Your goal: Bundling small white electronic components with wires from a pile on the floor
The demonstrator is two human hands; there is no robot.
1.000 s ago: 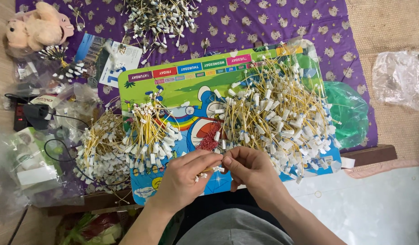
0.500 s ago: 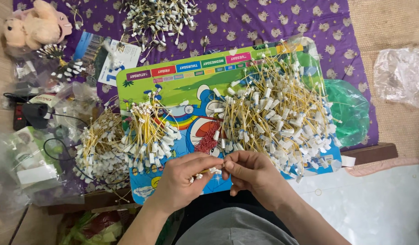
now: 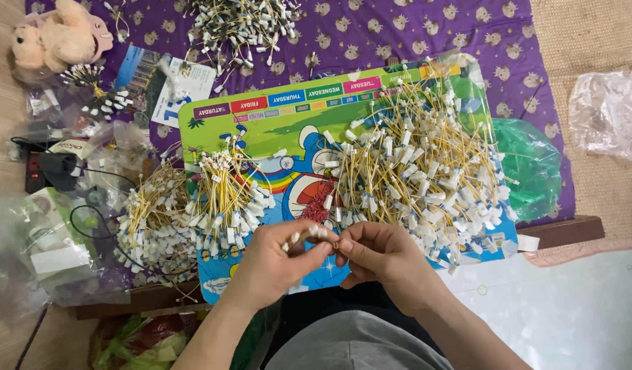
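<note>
My left hand [image 3: 275,264] and my right hand [image 3: 379,253] meet over the near edge of a colourful cartoon board [image 3: 275,130]. Between their fingertips they pinch a small bundle of short yellow wires with white connectors [image 3: 314,235]. A large loose heap of the same yellow wires [image 3: 425,168] covers the board's right half, just beyond my right hand. A tied bunch of wires [image 3: 227,199] lies on the board's left part, beyond my left hand. A small red piece [image 3: 321,205] sits on the board between the two.
Another pile of yellow wires [image 3: 148,219] lies left of the board. Dark wires with white ends [image 3: 241,20] lie on the purple patterned cloth [image 3: 398,34]. A plush toy [image 3: 56,38], clear plastic bags [image 3: 42,253], a green bag [image 3: 532,168] and a black cable [image 3: 90,219] surround it.
Both hands stay at the board's near edge, fingers shifting slightly around the small wire bundle. The piles have not moved.
</note>
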